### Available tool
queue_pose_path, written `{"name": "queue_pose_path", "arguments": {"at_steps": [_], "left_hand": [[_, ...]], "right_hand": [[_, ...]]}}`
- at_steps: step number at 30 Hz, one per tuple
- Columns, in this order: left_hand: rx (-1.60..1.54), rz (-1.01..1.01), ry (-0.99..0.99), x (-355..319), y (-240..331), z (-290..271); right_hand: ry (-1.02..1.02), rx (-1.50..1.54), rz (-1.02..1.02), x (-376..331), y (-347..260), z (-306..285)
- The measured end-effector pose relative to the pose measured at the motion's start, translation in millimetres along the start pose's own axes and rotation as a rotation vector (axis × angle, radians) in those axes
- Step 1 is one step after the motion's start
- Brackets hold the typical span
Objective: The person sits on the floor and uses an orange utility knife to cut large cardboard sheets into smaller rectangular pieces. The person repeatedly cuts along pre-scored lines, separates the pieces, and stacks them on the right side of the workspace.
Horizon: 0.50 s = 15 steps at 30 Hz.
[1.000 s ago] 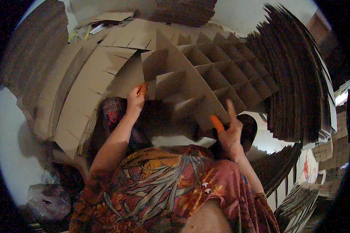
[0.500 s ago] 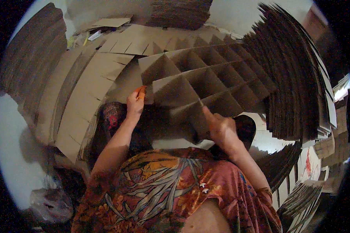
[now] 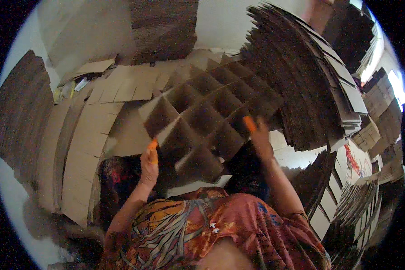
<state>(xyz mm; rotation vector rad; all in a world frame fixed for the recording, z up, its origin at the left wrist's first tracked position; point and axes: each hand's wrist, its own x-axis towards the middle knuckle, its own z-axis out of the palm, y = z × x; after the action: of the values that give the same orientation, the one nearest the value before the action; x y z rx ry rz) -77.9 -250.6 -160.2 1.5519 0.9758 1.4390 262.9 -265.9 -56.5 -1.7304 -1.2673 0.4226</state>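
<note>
A brown cardboard divider grid [image 3: 205, 114], made of crossed strips with diamond-shaped cells, lies tilted in front of me above my lap. My left hand [image 3: 149, 164] is at its near left edge, fingers closed around a strip's end. Orange coverings [image 3: 153, 152] show on the fingers of that hand. By the grid's right side is my right hand [image 3: 262, 139], one orange-covered finger [image 3: 249, 123] stretched toward the cells. Motion smears its other fingers, so whether it grips a strip is unclear.
Slotted cardboard sheets [image 3: 83, 153] lie in rows at my left. A tall stack of cardboard strips [image 3: 297, 76] leans at the right, with another stack [image 3: 164, 29] against the back wall. More cardboard bundles [image 3: 355, 211] stand at the near right.
The view has shifted, and the grid now sits lower and more turned. My right hand has left the near strip it touched and moved to the grid's right side. My left hand is lower.
</note>
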Motion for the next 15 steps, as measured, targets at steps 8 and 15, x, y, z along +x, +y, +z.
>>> {"name": "queue_pose_path", "arguments": {"at_steps": [8, 15], "left_hand": [[-0.138, 0.169, -0.794, -27.4, 44.2, 82.3], [-0.033, -0.026, -0.783, -24.9, 14.6, 82.7]], "right_hand": [[-0.364, 0.259, -0.068, -13.7, -12.0, 74.2], [-0.332, 0.485, -0.117, 0.9, -0.4, 44.1]]}}
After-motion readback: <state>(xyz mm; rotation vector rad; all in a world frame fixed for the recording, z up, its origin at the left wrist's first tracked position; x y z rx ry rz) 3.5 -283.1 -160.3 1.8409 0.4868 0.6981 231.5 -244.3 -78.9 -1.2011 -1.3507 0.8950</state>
